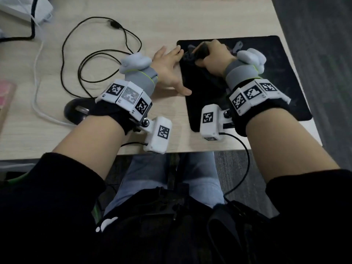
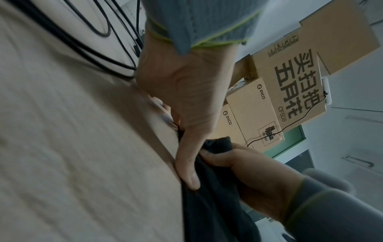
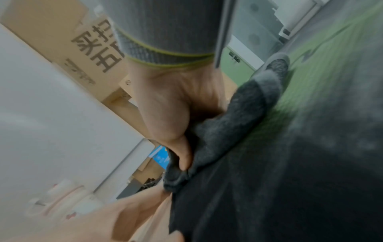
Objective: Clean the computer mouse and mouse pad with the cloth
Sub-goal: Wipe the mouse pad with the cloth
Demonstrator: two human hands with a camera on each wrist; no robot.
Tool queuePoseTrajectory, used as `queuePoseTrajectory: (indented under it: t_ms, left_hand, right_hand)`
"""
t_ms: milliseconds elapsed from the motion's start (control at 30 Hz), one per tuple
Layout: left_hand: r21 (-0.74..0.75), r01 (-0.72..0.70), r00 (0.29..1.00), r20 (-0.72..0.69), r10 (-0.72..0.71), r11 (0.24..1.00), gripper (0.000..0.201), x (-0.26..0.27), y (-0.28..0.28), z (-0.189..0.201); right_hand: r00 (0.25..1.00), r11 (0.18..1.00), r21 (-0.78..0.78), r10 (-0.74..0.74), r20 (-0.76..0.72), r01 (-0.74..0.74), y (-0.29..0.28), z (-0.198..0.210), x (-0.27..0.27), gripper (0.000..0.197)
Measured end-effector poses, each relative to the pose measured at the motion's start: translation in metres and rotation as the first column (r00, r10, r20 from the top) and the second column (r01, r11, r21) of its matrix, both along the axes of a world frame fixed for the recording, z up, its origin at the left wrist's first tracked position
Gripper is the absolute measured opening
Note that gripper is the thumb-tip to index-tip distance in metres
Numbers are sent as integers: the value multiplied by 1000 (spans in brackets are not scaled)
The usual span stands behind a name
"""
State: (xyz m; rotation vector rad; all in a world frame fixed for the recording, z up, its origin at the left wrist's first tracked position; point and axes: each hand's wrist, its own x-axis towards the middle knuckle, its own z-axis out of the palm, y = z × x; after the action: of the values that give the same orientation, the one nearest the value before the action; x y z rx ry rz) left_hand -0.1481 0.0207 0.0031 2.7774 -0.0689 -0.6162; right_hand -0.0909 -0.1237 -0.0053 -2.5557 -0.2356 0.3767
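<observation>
Mouse pad [image 1: 266, 77] first, since it is the biggest thing we work on: a dark rectangle on the right half of the desk [image 1: 171, 20], its long axis running from about 10 o'clock to 4 o'clock in the head view, one long edge near the desk's right border. Our right hand [image 1: 211, 54] sits over its far left corner, at roughly 12 o'clock from our body, fingers curled round a bunched dark cloth [image 1: 192, 54] pressed against the pad. The right wrist view shows the thumb pinching the grey folds [image 3: 217, 131] tight.

Our left hand [image 1: 167, 67] lies flat and spread, fingers straight, straddling the pad's left edge, thumb tip resting on the pad at about 6 o'clock from the cloth; in the left wrist view that thumb [image 2: 186, 163] touches the cloth. We judge it is pinning the pad while the right hand wipes.

Most of the unwiped pad stretches toward 3 and 4 o'clock from the cloth, so the right hand is the one placed for that stroke.

The mouse [image 1: 78, 111] rests well apart, at about 8 o'clock from the left hand, partly hidden under our left wrist, its black cable [image 1: 80, 60] looping toward 12 o'clock. A white cable [image 1: 36, 82] runs beside it.
</observation>
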Motion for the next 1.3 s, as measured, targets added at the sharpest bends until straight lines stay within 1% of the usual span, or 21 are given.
queuePoseTrajectory:
  t_ms: [133,167,233,300,367,433,533,633,667,733,800,867,933,1000,1067,1167,1233,1300]
  left_hand:
    - [-14,-11,1000,-1,11,1000,117,1,0,1]
    - [-20,-16,1000,-3,15,1000,117,1,0,0]
    - [-18,-17,1000,-6,17,1000,117,1,-1,2]
    - [6,-6,1000,-2,6,1000,115,0,-3,4]
    - [25,0,1000,-6,0,1000,114,0,-4,4]
    - [22,-8,1000,-15,9,1000,115,1,-2,3]
    - [19,-6,1000,-4,6,1000,114,0,-5,4]
    - [3,-33,999,3,33,999,115,2,-4,2]
    - [-12,-41,999,-4,41,999,117,3,-2,1]
    - [-20,-29,1000,-11,29,999,117,2,-3,1]
    - [5,-12,1000,-8,12,1000,113,2,-5,4]
    - [-8,-21,1000,-6,21,1000,114,2,-5,3]
    - [-14,-32,999,-12,32,999,116,2,-3,-1]
    - [-25,-30,999,-26,29,999,116,2,-2,-2]
    - [-35,-32,999,-21,31,999,114,1,-2,-3]
    - [-73,-43,999,0,43,996,112,0,-3,-2]
    - [-93,-40,997,55,45,995,107,-2,-4,-2]
    - [-120,-33,988,148,51,992,101,-6,-4,-2]
  right_hand:
    - [980,987,86,145,-136,-134,-7,-2,-17,28]
    - [976,983,116,158,-150,-141,-8,-2,-18,29]
    - [986,982,165,111,-121,-90,-7,-4,-16,30]
    - [998,985,174,12,-65,-1,-4,-4,-10,31]
    - [998,989,131,-60,-34,64,-2,-4,-5,31]
    - [995,993,68,-96,-10,96,-3,-2,-3,34]
    - [997,997,38,-74,-1,74,-12,3,-9,35]
    - [997,997,76,35,-62,-30,-14,4,-27,33]
    - [996,995,88,52,-78,-45,-14,4,-32,32]
    - [996,994,109,22,-90,-12,-14,3,-32,31]
    - [994,988,122,-88,-61,95,-14,3,-26,33]
    - [984,980,82,-180,1,179,-15,2,-20,37]
    - [977,977,-39,-206,52,209,-18,-1,-16,42]
    - [968,954,-170,-235,89,247,-23,-2,-18,45]
    - [960,936,-222,-255,114,275,-25,-3,-21,41]
    - [967,953,-178,-229,111,246,-27,-2,-30,37]
    - [959,966,-110,-211,190,234,-25,2,-34,35]
    - [942,976,-10,-206,266,216,-24,4,-37,32]
